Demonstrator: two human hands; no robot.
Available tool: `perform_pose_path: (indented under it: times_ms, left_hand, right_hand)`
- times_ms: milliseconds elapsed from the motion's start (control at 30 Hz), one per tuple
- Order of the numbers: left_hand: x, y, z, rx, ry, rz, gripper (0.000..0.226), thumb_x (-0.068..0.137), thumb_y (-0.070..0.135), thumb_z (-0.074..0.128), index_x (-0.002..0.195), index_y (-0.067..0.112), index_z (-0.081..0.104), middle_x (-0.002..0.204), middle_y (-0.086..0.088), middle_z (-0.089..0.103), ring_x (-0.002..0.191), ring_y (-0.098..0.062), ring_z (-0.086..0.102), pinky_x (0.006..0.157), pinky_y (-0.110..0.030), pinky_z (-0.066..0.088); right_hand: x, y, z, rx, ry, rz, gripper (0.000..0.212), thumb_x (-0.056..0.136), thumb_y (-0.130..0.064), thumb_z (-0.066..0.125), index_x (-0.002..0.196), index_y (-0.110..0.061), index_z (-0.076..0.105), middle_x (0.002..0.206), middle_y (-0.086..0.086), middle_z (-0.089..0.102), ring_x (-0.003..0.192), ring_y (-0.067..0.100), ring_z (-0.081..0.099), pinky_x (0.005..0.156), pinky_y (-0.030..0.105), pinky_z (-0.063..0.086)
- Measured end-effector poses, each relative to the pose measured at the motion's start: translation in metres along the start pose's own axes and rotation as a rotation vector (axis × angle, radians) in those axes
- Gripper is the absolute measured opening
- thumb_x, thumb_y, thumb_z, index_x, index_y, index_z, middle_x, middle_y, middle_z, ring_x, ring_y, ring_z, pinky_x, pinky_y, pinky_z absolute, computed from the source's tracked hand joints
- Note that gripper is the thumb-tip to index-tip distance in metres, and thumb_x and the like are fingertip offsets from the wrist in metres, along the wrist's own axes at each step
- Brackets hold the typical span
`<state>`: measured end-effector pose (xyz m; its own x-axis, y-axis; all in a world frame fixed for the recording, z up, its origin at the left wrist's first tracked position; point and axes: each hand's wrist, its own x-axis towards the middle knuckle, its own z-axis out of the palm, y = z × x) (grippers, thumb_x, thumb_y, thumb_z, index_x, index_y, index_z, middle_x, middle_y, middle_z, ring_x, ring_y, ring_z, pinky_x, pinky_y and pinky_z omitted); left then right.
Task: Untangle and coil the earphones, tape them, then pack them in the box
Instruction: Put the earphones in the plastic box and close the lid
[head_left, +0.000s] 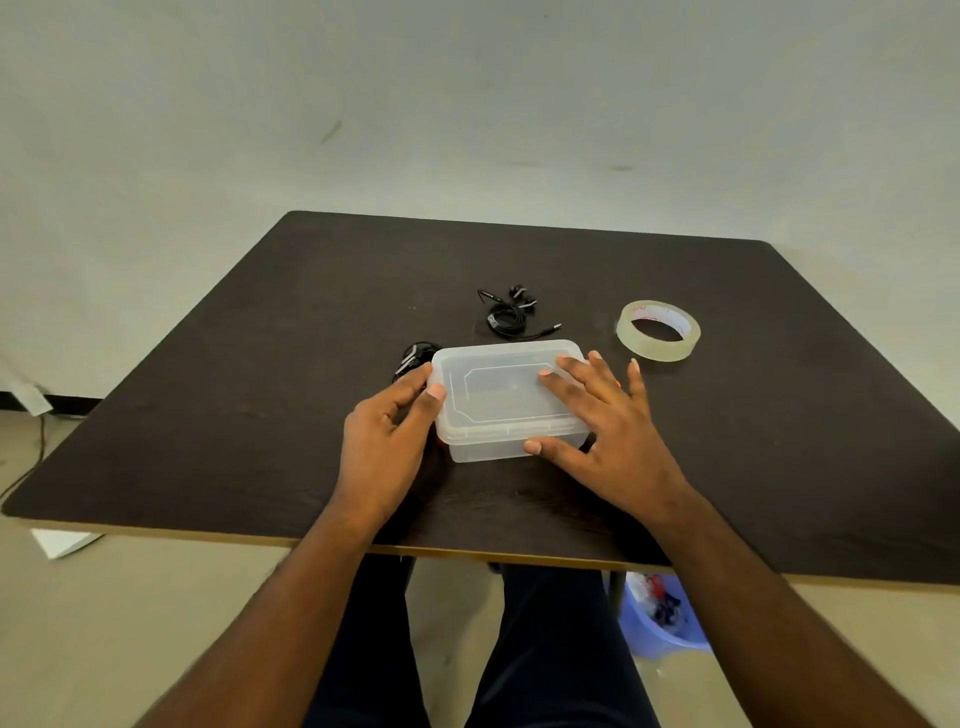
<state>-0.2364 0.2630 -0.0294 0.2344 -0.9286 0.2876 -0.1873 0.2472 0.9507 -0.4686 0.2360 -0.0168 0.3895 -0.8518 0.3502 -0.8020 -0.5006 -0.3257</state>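
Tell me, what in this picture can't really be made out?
Head view only:
- Second earphones left of the box: mostly hidden by the box and the left hand.
- Box contents: blurred by the frosted lid and the right hand.
- Earphones behind the box: too small to tell whether taped.
- Tape roll print: too small to read.
- Blue bin under the table: partly hidden by the table edge.

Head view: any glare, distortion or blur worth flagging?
Head view: soft, even light, only faint shadows under the hands; no hard glare on the translucent box, just a mild sheen on the tape roll; wide-angle bowing of the table edges; black earphones small, low contrast against the dark top; no obvious motion blur.
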Motion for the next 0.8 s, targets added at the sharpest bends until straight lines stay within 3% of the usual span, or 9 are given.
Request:
perform_pose_path:
  times_ms: [133,200,267,333,433,533,633,700,800]
  left_hand:
    - [-0.001,0.01,-0.001,0.038,-0.036,0.136,0.023,0.1,0.034,0.048,0.12,0.04,0.059,0.108,0.043,0.058,0.107,0.019,0.053,0.076,0.0,0.043]
    - [0.003,0.017,-0.002,0.032,-0.028,0.179,0.024,0.1,0.041,0.044,0.118,0.043,0.06,0.113,0.041,0.058,0.111,0.016,0.052,0.079,-0.001,0.042]
    - [0.013,0.029,-0.004,0.026,-0.034,0.221,0.025,0.1,0.045,0.04,0.116,0.049,0.059,0.114,0.037,0.06,0.112,0.012,0.054,0.081,-0.002,0.043]
    - [0.029,0.038,-0.005,0.058,-0.043,0.27,0.025,0.1,0.047,0.04,0.113,0.053,0.06,0.102,0.022,0.069,0.092,0.007,0.062,0.071,-0.006,0.046]
    - [0.063,0.042,0.001,0.122,0.025,0.292,0.03,0.098,0.046,0.046,0.098,0.032,0.072,0.062,0.004,0.064,0.051,-0.001,0.046,0.048,-0.015,0.037]
    - [0.102,0.031,0.001,0.016,0.15,0.194,0.039,0.098,0.039,0.051,0.083,0.01,0.073,0.07,0.0,0.073,0.06,-0.008,0.067,0.057,-0.018,0.052]
    - [0.148,0.005,-0.014,0.079,0.232,0.055,0.049,0.097,0.039,0.053,0.078,-0.002,0.068,0.075,-0.015,0.072,0.072,-0.03,0.071,0.068,-0.043,0.059]
    - [0.171,-0.015,-0.027,0.214,0.278,-0.02,0.052,0.096,0.04,0.053,0.072,-0.005,0.065,0.072,-0.02,0.069,0.069,-0.035,0.068,0.069,-0.049,0.057]
    - [0.195,-0.038,-0.043,0.421,0.304,-0.075,0.053,0.094,0.041,0.052,0.061,-0.001,0.057,0.063,-0.018,0.064,0.056,-0.024,0.056,0.058,-0.041,0.05]
  right_hand:
    - [0.0,-0.008,-0.009,0.104,0.044,-0.02,0.076,0.08,-0.07,0.044,0.14,-0.023,0.047,0.152,0.001,0.036,0.147,0.023,0.018,0.12,0.045,-0.004]
    - [0.005,-0.014,-0.017,0.242,0.155,-0.021,0.075,0.078,-0.067,0.055,0.139,-0.024,0.049,0.148,-0.001,0.042,0.142,0.02,0.031,0.119,0.049,0.018]
    - [0.019,-0.019,-0.026,0.45,0.328,0.032,0.076,0.072,-0.064,0.069,0.138,-0.033,0.045,0.14,-0.007,0.049,0.13,0.01,0.044,0.107,0.039,0.042]
    - [0.043,-0.025,-0.036,0.634,0.514,0.122,0.08,0.069,-0.062,0.075,0.137,-0.039,0.04,0.13,-0.013,0.054,0.121,0.005,0.052,0.096,0.026,0.048]
    - [0.097,-0.028,-0.04,0.76,0.696,0.183,0.071,0.077,-0.048,0.075,0.136,-0.024,0.045,0.114,-0.017,0.057,0.106,-0.001,0.058,0.084,0.016,0.049]
    - [0.153,-0.023,-0.028,0.659,0.578,0.188,0.056,0.088,-0.037,0.066,0.137,-0.02,0.046,0.109,-0.005,0.062,0.102,0.012,0.061,0.085,0.029,0.053]
    - [0.202,-0.011,-0.002,0.676,0.313,0.253,0.062,0.093,-0.011,0.06,0.148,-0.018,0.032,0.13,0.005,0.056,0.116,0.02,0.057,0.094,0.037,0.052]
    - [0.223,-0.003,0.016,0.648,0.212,0.295,0.064,0.088,0.003,0.059,0.146,-0.017,0.038,0.13,0.006,0.057,0.116,0.02,0.057,0.093,0.031,0.052]
    - [0.243,0.006,0.042,0.58,0.157,0.337,0.056,0.082,0.009,0.062,0.133,-0.013,0.055,0.108,0.003,0.065,0.096,0.011,0.06,0.085,0.019,0.05]
